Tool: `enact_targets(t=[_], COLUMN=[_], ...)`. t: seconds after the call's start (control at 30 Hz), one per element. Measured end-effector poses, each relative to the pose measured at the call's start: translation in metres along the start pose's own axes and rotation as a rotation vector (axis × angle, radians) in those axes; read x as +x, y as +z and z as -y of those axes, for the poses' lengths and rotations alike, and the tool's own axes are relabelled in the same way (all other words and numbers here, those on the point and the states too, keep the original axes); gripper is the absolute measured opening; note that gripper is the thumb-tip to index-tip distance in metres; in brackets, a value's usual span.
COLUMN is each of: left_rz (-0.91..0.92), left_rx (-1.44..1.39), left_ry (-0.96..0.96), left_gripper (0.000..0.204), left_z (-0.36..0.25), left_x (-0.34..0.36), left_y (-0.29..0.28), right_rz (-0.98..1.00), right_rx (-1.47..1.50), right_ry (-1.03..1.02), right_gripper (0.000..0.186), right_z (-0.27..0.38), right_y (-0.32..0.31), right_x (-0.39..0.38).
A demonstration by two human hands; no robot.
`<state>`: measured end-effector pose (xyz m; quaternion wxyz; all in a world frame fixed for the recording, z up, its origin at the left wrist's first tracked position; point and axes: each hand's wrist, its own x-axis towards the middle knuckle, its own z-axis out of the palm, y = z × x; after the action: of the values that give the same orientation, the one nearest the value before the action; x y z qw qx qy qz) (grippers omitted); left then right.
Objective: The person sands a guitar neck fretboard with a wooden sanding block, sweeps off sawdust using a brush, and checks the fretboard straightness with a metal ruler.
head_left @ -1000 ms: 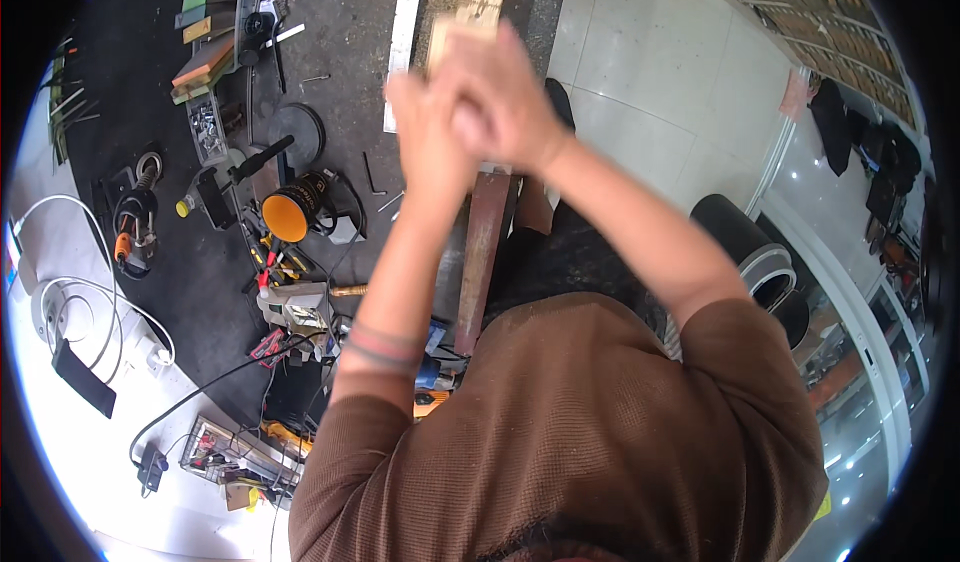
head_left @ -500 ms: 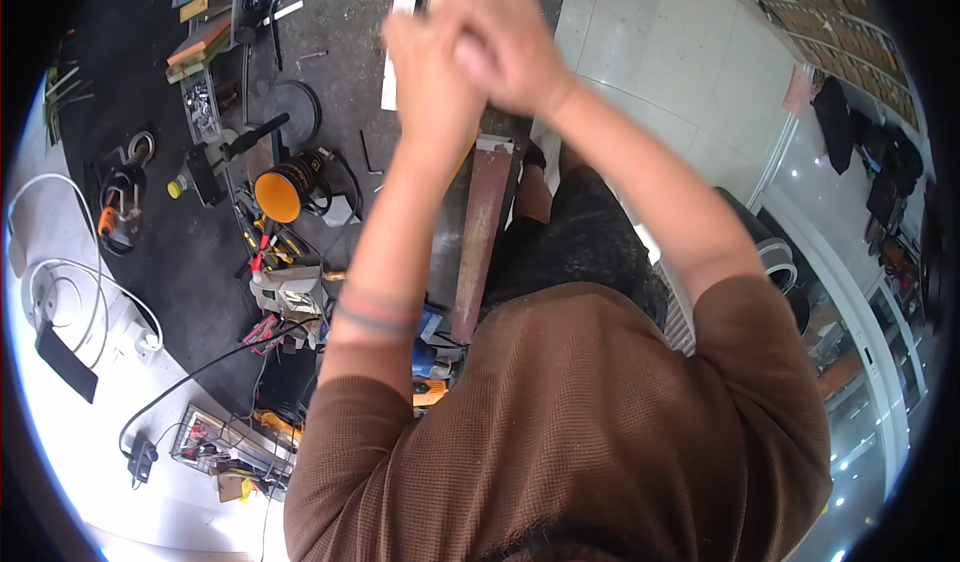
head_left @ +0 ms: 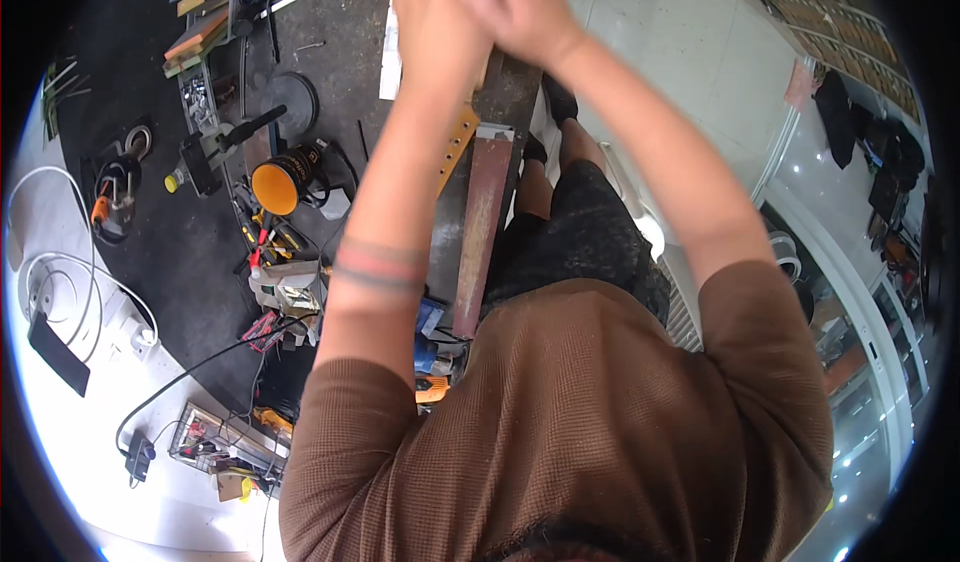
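Note:
My left hand and my right hand are clasped together at the top edge, blurred, fingers curled and partly cut off; what they hold is hidden. Under them show a white strip and a pale wood edge. Just below, on the dark bench, lies an orange bar with a row of holes, beside a long worn reddish-brown strip with a grey end piece.
Left are an orange-and-black mug, a round grey disc, colored blocks, pliers, cables and a power tool. My legs are right of the bench, over a tiled floor; shelving stands upper right.
My clasped hands have moved up in the view to the top edge. The pale wood block under them is now mostly hidden; the orange holed bar and more of my legs show.

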<state>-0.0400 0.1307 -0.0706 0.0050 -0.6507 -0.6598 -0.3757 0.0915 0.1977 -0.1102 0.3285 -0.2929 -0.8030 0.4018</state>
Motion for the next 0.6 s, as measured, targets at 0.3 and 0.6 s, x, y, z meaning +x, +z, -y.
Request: enact_targets(t=[0.3,0.6], left_rz=[0.335,0.171], left_rx=[0.049,0.025], left_ry=[-0.312,-0.148], left_gripper=[0.034,0.031], left_z=[-0.030,0.001], left_x=[-0.104,-0.022], left_y=[-0.050,-0.003], right_rz=[-0.075,-0.132], right_rx=[-0.061,-0.026], right_ry=[-0.123,-0.129], right_gripper=[0.031,0.023], right_z=[0.068,0.011], right_y=[0.030,0.010], right_x=[-0.088,-0.017])
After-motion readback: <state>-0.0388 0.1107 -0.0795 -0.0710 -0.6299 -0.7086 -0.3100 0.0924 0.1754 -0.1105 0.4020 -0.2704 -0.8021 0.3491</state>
